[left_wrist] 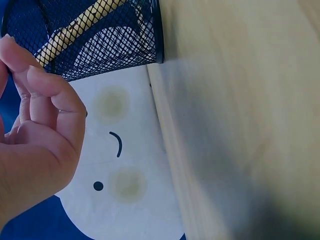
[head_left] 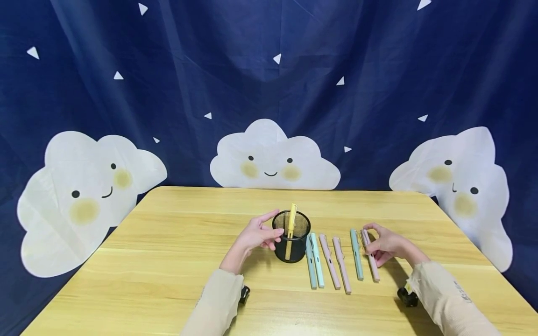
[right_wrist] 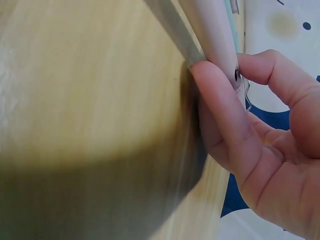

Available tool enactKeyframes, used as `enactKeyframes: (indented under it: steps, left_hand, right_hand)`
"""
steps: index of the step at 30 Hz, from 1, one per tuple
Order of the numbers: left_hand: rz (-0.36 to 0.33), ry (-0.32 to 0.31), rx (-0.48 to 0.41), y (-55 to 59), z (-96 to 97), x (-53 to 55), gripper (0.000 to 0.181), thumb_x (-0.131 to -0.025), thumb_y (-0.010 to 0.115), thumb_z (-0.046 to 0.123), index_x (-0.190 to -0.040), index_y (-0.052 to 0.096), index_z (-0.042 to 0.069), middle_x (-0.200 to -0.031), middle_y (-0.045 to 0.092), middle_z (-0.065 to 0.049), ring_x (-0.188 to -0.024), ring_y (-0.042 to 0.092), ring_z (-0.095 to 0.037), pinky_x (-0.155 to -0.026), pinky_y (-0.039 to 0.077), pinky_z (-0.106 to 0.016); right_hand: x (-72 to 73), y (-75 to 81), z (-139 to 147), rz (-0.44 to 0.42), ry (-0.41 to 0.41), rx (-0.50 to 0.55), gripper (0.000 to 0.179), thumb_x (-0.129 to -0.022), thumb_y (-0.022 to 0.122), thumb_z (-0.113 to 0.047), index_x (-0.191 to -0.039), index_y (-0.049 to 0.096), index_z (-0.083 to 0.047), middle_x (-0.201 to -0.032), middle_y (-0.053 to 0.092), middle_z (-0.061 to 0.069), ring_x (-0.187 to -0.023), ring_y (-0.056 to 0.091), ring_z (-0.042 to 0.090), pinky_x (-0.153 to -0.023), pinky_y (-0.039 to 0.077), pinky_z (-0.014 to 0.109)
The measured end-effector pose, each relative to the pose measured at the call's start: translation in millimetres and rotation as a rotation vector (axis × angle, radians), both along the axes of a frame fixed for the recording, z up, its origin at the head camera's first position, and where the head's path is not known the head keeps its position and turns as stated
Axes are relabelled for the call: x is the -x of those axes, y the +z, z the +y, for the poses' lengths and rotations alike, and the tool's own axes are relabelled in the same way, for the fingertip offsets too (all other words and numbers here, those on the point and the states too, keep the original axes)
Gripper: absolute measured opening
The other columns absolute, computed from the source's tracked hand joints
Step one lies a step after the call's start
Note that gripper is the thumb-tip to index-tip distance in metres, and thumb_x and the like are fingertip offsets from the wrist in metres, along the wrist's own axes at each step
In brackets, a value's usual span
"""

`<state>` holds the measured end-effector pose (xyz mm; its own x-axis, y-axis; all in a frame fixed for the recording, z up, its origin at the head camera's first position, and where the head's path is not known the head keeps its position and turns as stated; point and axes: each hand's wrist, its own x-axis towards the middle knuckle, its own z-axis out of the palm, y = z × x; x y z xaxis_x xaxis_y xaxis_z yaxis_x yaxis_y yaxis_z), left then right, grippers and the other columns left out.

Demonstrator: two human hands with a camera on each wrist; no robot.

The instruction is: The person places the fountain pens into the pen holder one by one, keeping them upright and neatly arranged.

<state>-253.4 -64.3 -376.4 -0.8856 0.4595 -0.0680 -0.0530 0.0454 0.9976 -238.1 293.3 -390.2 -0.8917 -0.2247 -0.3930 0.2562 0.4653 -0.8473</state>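
Observation:
A black mesh pen holder (head_left: 298, 249) stands upright on the table, and a yellow pen (head_left: 292, 219) leans inside it. My left hand (head_left: 258, 234) holds the holder at its left side, thumb in front and a finger stretched along the rim; the left wrist view shows the mesh wall (left_wrist: 110, 47) beside the fingers. At the right, my right hand (head_left: 388, 245) pinches a light mauve pen (head_left: 373, 268) between thumb and fingers. That same pen (right_wrist: 212, 32) appears close up in the right wrist view, its clip near the fingertips. A teal pen (head_left: 356, 254) lies just left of it.
Between the holder and the teal pen lie a blue-grey pen (head_left: 311, 266), a mint pen (head_left: 317, 263) and two pink pens, one (head_left: 329, 263) left of the other (head_left: 342, 268). A dark blue curtain (head_left: 269, 28) with clouds hangs behind the wooden table (head_left: 147, 266).

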Motion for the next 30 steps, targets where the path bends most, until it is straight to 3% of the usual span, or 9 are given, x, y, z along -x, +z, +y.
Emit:
enactKeyframes:
  steps: [8,17,30]
  left_hand:
    - [0.016,-0.019,-0.012,-0.7,-0.6,0.7,0.068,-0.085,0.060,0.006,-0.141,0.022,0.007,-0.065,0.063,-0.005,-0.042,0.054,-0.011,-0.041,0.039,-0.019]
    - [0.001,-0.014,-0.007,0.3,-2.0,0.1,0.071,-0.082,0.064,0.008,-0.141,0.025,0.008,-0.065,0.063,-0.005,-0.042,0.054,-0.010,-0.041,0.040,-0.019]
    - [0.003,-0.018,-0.017,-0.9,-1.2,0.6,0.069,-0.083,0.062,0.007,-0.141,0.024,0.008,-0.064,0.062,-0.004,-0.042,0.054,-0.010,-0.040,0.040,-0.019]
  right_hand:
    - [-1.6,4.1,2.4,-0.003,0.003,0.074,0.086,-0.069,0.058,0.008,-0.136,0.005,-0.002,-0.070,0.059,0.018,-0.048,0.054,0.018,-0.046,0.052,0.032]
    - [-3.9,6.5,3.9,0.021,0.031,0.142,0.083,-0.071,0.056,0.009,-0.134,0.003,0.000,-0.077,0.051,0.016,-0.050,0.054,0.018,-0.046,0.052,0.031]
    - [-0.5,11.6,1.1,0.069,-0.001,0.221,0.084,-0.074,0.057,0.005,-0.136,0.000,-0.003,-0.086,0.050,0.015,-0.053,0.056,0.015,-0.050,0.053,0.032]
